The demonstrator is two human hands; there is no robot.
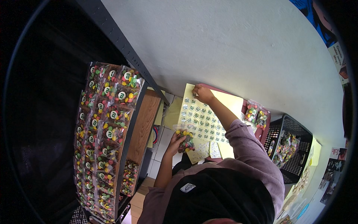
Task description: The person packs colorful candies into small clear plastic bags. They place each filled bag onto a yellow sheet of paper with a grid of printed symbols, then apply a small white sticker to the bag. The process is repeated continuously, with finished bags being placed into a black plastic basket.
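Note:
My left hand [175, 143] grips a clear plastic bag of colourful round snacks [185, 141], beside the near left corner of a pale yellow sticker sheet [212, 112]. Rows of round clear stickers with green marks cover much of the sheet. At its far left corner, the fingertips of my right hand [202, 93] touch the sheet by a sticker; whether they pinch one is too small to tell. The sheet rests on a dark red surface [264, 135]. Two filled bags with round stickers [253, 112] lie to the right of the sheet.
On the left, a shelf rack [139, 123] holds many stickered snack bags [109, 134] in rows, with more on a lower shelf. A black plastic basket [296, 156] with filled bags stands at right. The white wall [223, 42] rises behind the sheet. More sticker sheets [200, 151] lie near my body.

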